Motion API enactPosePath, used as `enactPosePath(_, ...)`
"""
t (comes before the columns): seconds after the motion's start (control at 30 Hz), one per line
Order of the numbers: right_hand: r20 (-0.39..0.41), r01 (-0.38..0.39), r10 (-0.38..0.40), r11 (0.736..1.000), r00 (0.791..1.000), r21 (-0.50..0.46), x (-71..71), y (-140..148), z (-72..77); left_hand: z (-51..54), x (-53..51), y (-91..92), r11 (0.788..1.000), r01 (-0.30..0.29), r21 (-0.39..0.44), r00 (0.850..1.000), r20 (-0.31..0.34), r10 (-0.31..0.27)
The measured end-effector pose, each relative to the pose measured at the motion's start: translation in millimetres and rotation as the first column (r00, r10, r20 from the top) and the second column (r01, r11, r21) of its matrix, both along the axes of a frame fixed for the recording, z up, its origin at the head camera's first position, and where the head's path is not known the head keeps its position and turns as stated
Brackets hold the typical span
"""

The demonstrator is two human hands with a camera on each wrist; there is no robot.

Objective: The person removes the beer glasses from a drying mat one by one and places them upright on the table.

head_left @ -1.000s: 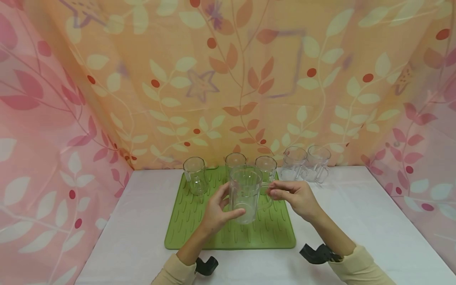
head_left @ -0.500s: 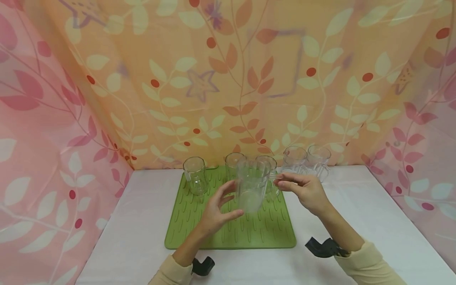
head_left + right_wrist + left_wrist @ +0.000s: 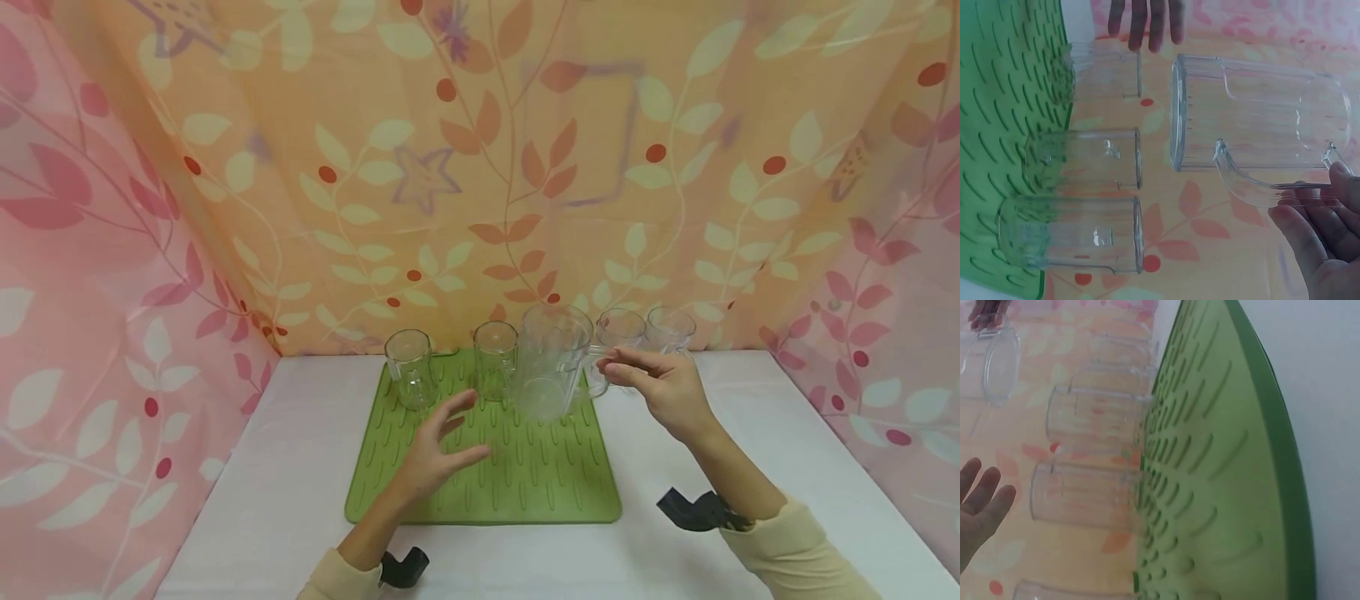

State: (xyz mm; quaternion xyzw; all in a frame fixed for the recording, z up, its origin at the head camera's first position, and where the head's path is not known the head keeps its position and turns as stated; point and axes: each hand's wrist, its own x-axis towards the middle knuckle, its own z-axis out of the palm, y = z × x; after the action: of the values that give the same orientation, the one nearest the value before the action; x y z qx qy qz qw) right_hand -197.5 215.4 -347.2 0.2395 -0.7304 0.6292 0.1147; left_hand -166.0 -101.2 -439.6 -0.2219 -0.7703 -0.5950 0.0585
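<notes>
A clear mug with a handle [image 3: 551, 367] hangs upright in the air above the back right of the green ridged mat [image 3: 487, 483]. My right hand [image 3: 663, 392] pinches its handle between thumb and fingers, as the right wrist view shows on the mug [image 3: 1260, 119]. Lower and to the left, my left hand [image 3: 435, 454] is apart from the mug, fingers spread and holding nothing. On the mat stand a clear glass mug [image 3: 411, 371] at the back left and a glass mug [image 3: 495, 362] at the back middle. Another mat mug is mostly hidden behind the held one.
Two clear mugs stand on the white table [image 3: 697, 500] off the mat at the back right: one mug [image 3: 621, 325] is partly covered by my right hand, the other mug [image 3: 671, 325] is beside it. A patterned curtain [image 3: 480, 167] closes off the back and sides.
My left hand has let go of the mug and drawn back to the left. My right hand has carried the mug up, away from me and to the right.
</notes>
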Motion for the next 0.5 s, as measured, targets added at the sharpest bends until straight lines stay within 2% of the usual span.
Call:
enactPosePath(0.17, -0.037, 0.044, -0.044, 0.999, 0.998, -0.012, -5.1, 8.3, 4.0, -2.0, 3.5, -12.6, 0.998, -0.053, -0.041, 0.998, 0.029, 0.055)
enactPosePath(0.33, -0.051, 0.043, -0.048, 0.995, 0.998, -0.086, -8.8, 15.9, 7.1, -4.5, 6.7, -27.6, 0.993, -0.098, -0.062, 0.993, 0.066, 0.102)
enactPosePath(0.5, -0.066, 0.043, -0.054, 0.987, 0.996, -0.157, -13.8, 24.8, 10.8, -10.9, 8.5, -42.5, 0.988, -0.139, -0.069, 0.987, 0.072, 0.144)
